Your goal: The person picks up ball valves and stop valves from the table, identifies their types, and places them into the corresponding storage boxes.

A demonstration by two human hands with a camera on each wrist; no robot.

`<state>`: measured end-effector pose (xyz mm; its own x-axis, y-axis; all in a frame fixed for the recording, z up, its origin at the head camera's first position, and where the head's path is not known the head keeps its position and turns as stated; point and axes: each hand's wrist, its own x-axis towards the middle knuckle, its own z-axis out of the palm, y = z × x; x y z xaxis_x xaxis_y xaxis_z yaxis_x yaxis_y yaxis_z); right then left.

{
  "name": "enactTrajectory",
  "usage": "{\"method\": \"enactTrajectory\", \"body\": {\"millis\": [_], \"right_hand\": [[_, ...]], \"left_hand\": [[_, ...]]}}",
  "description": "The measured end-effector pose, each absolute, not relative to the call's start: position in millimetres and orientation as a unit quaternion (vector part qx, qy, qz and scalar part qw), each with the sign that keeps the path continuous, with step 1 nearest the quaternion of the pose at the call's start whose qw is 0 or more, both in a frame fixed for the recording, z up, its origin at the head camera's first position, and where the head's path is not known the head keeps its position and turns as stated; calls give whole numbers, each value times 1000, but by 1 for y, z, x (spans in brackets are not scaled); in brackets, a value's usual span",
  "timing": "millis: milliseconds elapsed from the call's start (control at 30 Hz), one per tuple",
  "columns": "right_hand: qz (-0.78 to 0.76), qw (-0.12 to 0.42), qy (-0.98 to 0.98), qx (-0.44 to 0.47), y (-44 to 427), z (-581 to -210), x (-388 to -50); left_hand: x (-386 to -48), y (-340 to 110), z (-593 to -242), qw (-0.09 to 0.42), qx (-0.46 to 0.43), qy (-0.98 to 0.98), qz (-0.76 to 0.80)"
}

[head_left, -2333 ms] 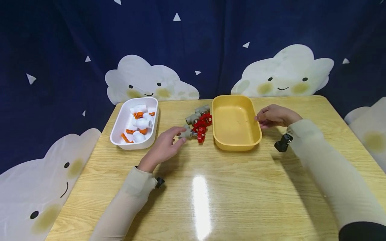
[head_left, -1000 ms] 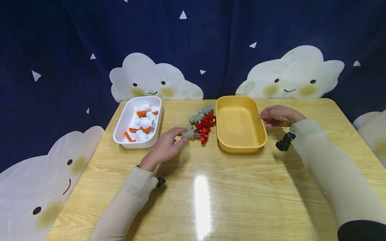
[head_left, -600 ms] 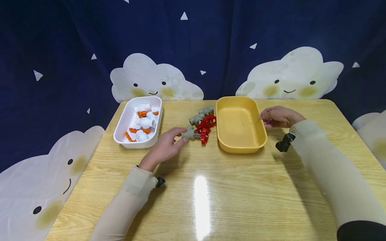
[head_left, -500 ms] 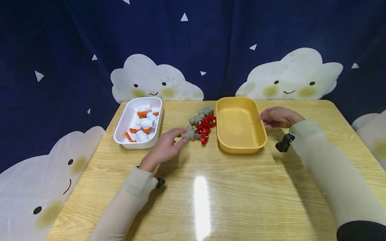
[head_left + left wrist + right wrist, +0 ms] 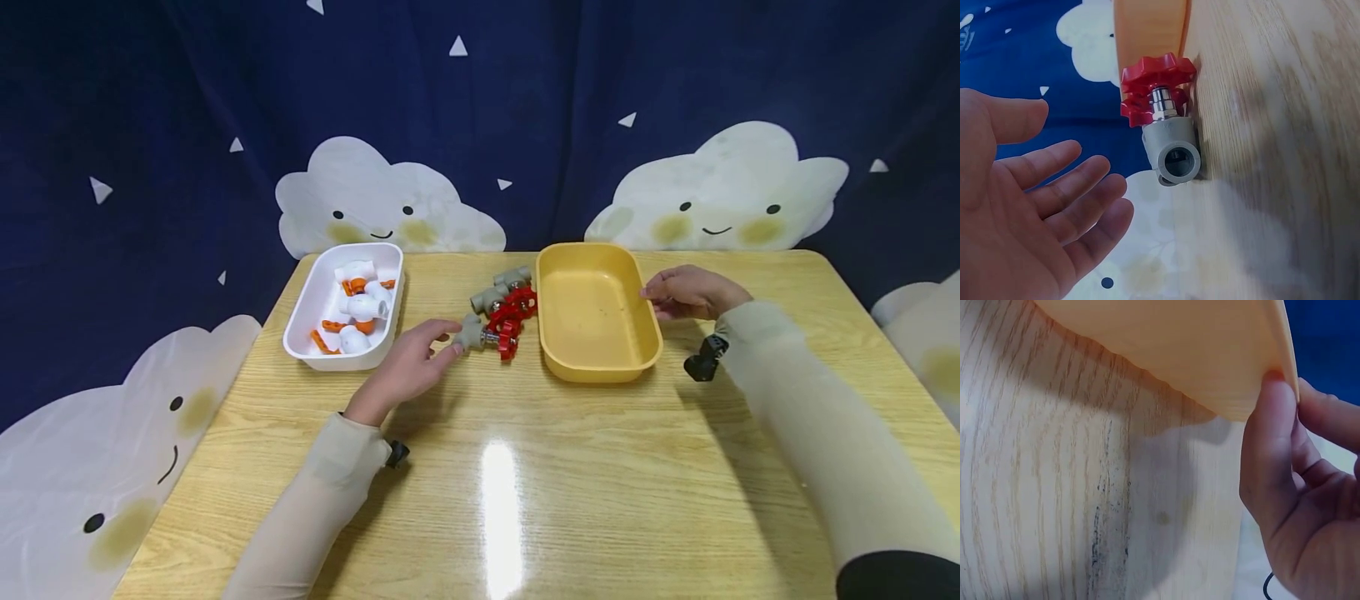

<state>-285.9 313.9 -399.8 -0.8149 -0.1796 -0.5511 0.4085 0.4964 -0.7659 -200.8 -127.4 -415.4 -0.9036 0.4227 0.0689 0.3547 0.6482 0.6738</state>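
Note:
Three grey plastic stop valves with red handwheels lie in a row on the table, the nearest valve (image 5: 471,332) closest to me. My left hand (image 5: 411,360) hovers beside that valve, its fingers loosely spread. In the left wrist view a gap shows between the hand (image 5: 1035,200) and the grey valve (image 5: 1169,140), and the palm holds nothing. A yellow plastic bin (image 5: 596,372) with nothing in it stands right of the handwheels. My right hand (image 5: 690,292) pinches the bin's right rim; in the right wrist view the thumb (image 5: 1272,419) presses the outer wall.
On the left stands a white bin (image 5: 296,333) holding several white plastic valves (image 5: 363,308) with orange handles. The wooden table (image 5: 600,500) ends at a dark blue curtain (image 5: 525,100) printed with smiling clouds.
The head view has shifted slightly. Both hands, the valves and the bins keep their places relative to one another.

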Motion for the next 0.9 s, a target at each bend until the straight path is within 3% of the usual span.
{"method": "enactTrajectory", "body": {"millis": [433, 900], "right_hand": [[-529, 292, 794, 75, 314, -402, -285], [-532, 290, 792, 78, 315, -402, -283]], "left_hand": [[-213, -126, -417, 58, 200, 914, 349], [-248, -107, -424, 97, 178, 926, 319]]}}
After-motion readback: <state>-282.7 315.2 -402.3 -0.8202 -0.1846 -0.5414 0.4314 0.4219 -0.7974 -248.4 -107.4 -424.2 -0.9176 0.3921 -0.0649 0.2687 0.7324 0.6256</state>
